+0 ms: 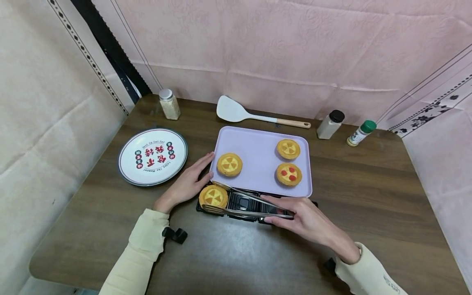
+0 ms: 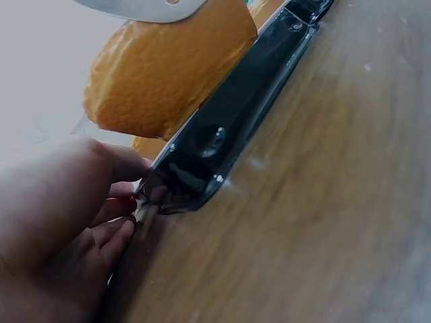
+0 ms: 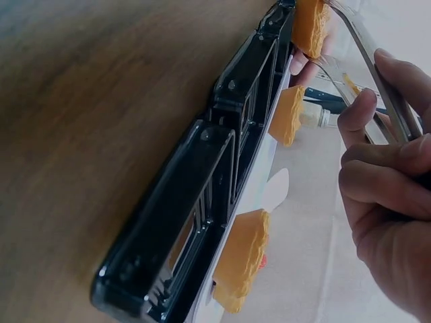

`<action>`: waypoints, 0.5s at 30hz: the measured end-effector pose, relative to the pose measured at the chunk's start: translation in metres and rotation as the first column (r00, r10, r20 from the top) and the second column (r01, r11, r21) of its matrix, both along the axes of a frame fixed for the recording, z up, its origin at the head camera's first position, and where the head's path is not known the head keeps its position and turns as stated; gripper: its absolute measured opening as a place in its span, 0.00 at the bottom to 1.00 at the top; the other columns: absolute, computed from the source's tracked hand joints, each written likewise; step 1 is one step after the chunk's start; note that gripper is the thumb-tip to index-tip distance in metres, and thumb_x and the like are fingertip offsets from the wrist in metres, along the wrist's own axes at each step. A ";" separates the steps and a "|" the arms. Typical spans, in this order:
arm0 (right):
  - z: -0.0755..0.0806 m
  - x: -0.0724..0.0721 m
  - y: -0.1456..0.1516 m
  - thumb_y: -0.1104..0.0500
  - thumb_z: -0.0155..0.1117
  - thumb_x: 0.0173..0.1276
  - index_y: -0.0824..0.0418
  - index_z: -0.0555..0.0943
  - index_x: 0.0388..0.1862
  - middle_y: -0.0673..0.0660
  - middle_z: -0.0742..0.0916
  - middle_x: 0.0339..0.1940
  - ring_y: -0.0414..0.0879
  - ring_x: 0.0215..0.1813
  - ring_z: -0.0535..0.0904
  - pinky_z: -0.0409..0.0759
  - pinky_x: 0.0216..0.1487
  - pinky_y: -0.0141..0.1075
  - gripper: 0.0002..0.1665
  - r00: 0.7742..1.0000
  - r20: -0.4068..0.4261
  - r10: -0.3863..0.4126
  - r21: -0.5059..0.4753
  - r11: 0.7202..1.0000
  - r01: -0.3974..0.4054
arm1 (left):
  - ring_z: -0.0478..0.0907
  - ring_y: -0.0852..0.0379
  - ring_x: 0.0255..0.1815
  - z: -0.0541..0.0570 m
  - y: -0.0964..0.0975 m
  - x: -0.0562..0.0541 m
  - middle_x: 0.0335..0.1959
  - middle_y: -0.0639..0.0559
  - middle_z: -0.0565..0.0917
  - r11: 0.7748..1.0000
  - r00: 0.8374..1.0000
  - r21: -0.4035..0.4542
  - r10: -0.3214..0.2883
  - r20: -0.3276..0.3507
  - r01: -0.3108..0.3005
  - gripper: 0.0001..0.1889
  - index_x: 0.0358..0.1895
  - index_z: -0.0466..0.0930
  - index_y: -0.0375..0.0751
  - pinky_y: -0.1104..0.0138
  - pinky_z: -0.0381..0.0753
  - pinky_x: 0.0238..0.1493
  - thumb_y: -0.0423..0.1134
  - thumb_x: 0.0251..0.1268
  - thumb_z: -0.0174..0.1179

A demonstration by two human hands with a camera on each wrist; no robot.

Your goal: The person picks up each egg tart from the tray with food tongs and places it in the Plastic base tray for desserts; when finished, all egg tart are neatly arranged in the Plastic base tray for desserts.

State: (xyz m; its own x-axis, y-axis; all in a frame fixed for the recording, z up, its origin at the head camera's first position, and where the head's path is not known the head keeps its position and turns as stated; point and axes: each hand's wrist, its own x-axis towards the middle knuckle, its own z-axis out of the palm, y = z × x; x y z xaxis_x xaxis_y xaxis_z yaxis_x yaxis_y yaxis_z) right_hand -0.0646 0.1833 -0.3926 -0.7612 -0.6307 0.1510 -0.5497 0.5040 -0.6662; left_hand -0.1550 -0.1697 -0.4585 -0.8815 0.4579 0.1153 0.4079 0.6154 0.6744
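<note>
My right hand (image 1: 298, 215) holds metal tongs (image 1: 247, 213) with thumb and fingers. The tong arms reach left and lie on both sides of an egg tart (image 1: 213, 196) with a yellow wedge pattern. This tart is at the left compartment of a black plastic container (image 3: 222, 114), its side standing above the rim in the left wrist view. My left hand (image 1: 188, 182) touches the container's left end, fingers stretched along the left edge of a lilac tray (image 1: 258, 139). On the tray sit two yellow-patterned tarts (image 1: 229, 164) and a tart with red dots (image 1: 289, 174).
A round plate with red lettering (image 1: 153, 157) lies left of the tray. Behind are a silver-capped jar (image 1: 169, 105), a white spatula (image 1: 236, 111), a black-capped shaker (image 1: 330, 125) and a green-capped bottle (image 1: 361, 133). Pink cloth (image 1: 276, 53) hangs along the table's back edge.
</note>
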 end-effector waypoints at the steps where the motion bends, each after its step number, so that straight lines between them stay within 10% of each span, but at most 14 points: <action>1: 0.000 0.000 0.000 0.45 0.65 0.69 0.45 0.76 0.68 0.40 0.82 0.35 0.34 0.31 0.75 0.72 0.27 0.30 0.29 1.000 -0.002 -0.003 0.001 1.000 0.003 | 0.49 0.53 0.77 0.000 0.000 0.000 0.79 0.49 0.52 1.000 1.000 0.000 0.000 0.000 0.000 0.32 0.79 0.51 0.46 0.52 0.53 0.72 0.45 0.78 0.50; 15: -0.001 -0.002 0.000 0.44 0.66 0.68 0.43 0.75 0.68 0.38 0.80 0.32 0.34 0.28 0.74 0.69 0.24 0.29 0.29 1.000 0.017 -0.019 0.012 1.000 0.019 | 0.49 0.53 0.77 -0.001 0.000 0.000 0.79 0.49 0.52 1.000 1.000 -0.001 0.002 0.001 -0.002 0.32 0.79 0.52 0.45 0.52 0.53 0.72 0.45 0.77 0.50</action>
State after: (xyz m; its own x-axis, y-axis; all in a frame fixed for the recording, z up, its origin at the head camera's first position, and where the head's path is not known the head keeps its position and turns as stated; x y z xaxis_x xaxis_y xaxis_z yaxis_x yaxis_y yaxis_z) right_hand -0.0665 0.1831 -0.3940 -0.7754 -0.6178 0.1308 -0.5287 0.5219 -0.6694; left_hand -0.1554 -0.1698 -0.4593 -0.8827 0.4559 0.1142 0.4059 0.6172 0.6740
